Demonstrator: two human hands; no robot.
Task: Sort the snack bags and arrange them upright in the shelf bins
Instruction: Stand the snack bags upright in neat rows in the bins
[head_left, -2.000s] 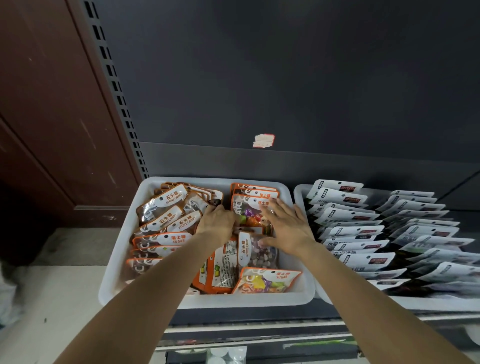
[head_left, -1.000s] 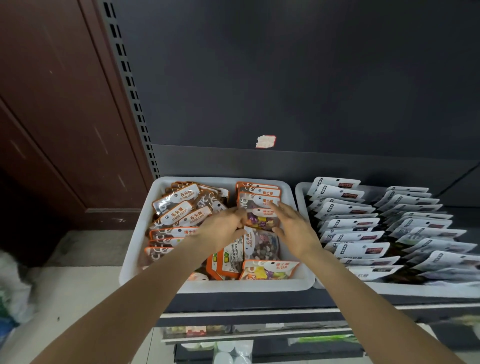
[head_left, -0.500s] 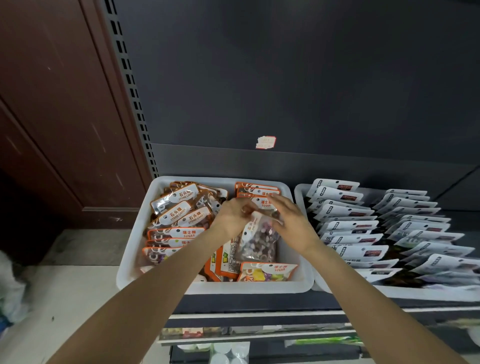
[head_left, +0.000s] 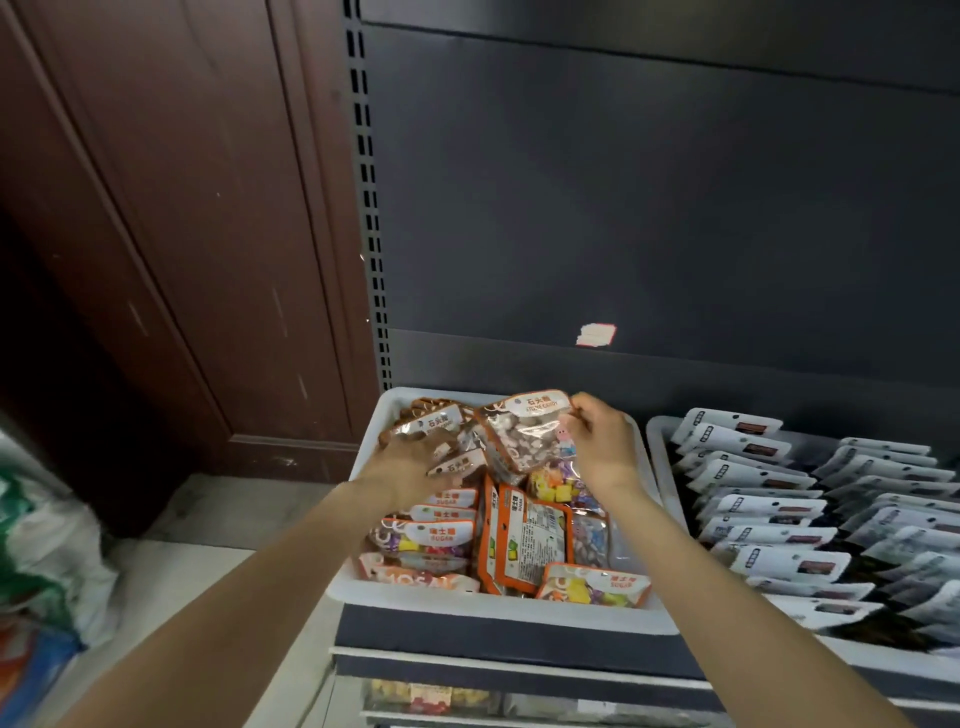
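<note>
A white bin (head_left: 467, 605) on the shelf holds several orange-edged candy bags. My right hand (head_left: 602, 441) pinches the top corner of a clear stone-candy bag (head_left: 524, 436) and holds it lifted over the back of the bin. My left hand (head_left: 410, 462) lies with spread fingers on the row of stone-candy bags (head_left: 441, 423) at the bin's back left. Sugar bags (head_left: 441, 532) stand at the front left. One orange bag (head_left: 530, 543) shows its back label in the middle, and a sugar bag (head_left: 595, 584) lies flat at the front right.
A second white bin (head_left: 657, 441) to the right is filled with rows of white bags (head_left: 779, 519). A dark back panel rises behind both bins. A slotted shelf upright (head_left: 371, 260) and a brown wooden wall stand to the left. Sacks (head_left: 47, 561) lie on the floor at the left.
My right hand has lifted the clear stone-candy bag out of the middle of the bin toward the back. My left hand has let go of it and moved left onto the back-left row.
</note>
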